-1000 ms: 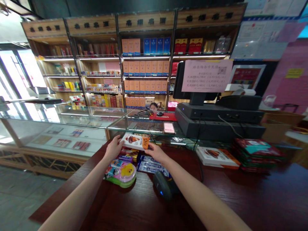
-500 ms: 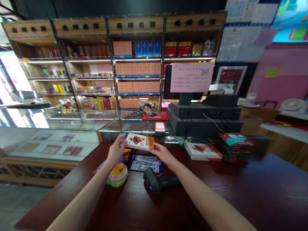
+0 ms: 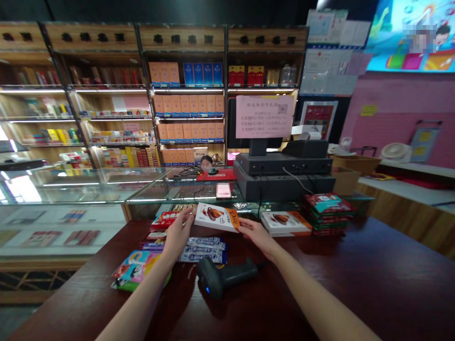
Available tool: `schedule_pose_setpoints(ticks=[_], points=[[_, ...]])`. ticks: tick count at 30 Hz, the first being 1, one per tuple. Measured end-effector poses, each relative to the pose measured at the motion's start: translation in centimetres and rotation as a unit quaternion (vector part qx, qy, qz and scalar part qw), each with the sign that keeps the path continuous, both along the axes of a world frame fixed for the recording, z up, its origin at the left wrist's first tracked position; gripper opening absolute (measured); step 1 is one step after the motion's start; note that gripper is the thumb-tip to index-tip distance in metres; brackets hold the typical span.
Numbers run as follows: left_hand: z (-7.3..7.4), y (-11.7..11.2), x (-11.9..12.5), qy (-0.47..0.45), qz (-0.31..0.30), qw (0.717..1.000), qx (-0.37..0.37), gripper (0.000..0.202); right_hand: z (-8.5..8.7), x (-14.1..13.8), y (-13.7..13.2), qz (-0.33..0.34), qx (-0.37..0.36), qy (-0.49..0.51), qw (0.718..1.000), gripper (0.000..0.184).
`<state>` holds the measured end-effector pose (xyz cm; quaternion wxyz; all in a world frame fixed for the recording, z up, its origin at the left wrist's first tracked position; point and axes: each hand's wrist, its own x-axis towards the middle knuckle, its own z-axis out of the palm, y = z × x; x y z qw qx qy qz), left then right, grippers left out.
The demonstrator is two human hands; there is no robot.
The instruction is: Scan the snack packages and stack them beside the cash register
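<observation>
Both my hands hold a flat white and orange chocolate box [image 3: 217, 217] just above the dark red counter [image 3: 355, 279]. My left hand [image 3: 178, 233] grips its left end, fingers closed on the edge. My right hand [image 3: 256, 234] pinches its right end. Under the box lie blue snack bars [image 3: 203, 249] and red packets [image 3: 161, 221]. A black barcode scanner [image 3: 222, 276] lies on the counter between my forearms, close to my right wrist.
A matching box [image 3: 286, 223] and a stack of red-and-teal packs [image 3: 327, 212] sit to the right. A colourful toy pack [image 3: 135, 269] lies at the left. Behind stand the till with its monitor [image 3: 280, 166], a glass display case [image 3: 88, 189] and product shelves.
My hands have carried the box to the right, closer to the matching box. The view has swung right, so the toy pack and shelves sit further left.
</observation>
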<state>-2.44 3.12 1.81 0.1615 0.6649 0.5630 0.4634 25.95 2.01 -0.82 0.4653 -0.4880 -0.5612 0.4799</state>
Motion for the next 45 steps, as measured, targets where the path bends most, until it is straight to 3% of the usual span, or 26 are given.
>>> schedule_pose_setpoints(ticks=[7, 17, 24, 37, 45], points=[[-1.4, 0.5, 1.2, 0.012, -0.1, 0.994, 0.033, 0.047, -2.3, 2.1, 0.7, -0.048, -0.024, 0.031, 0.998, 0.052], [-3.9, 1.5, 0.9, 0.093, -0.092, 0.972, 0.198, 0.036, -3.0, 2.2, 0.9, -0.052, -0.015, 0.019, 0.998, 0.056], [-3.5, 0.6, 1.5, 0.18, -0.083, 0.939, 0.281, 0.027, -3.2, 2.0, 1.3, -0.058, -0.021, 0.002, 0.998, 0.051], [-2.9, -0.2, 1.2, 0.241, -0.078, 0.926, 0.28, 0.026, -3.2, 1.2, 1.4, -0.037, -0.028, 0.005, 0.999, 0.06], [-2.2, -0.5, 1.2, 0.251, -0.05, 0.908, 0.333, 0.022, -2.3, 0.9, 0.7, -0.045, 0.081, -0.019, 0.996, 0.047]])
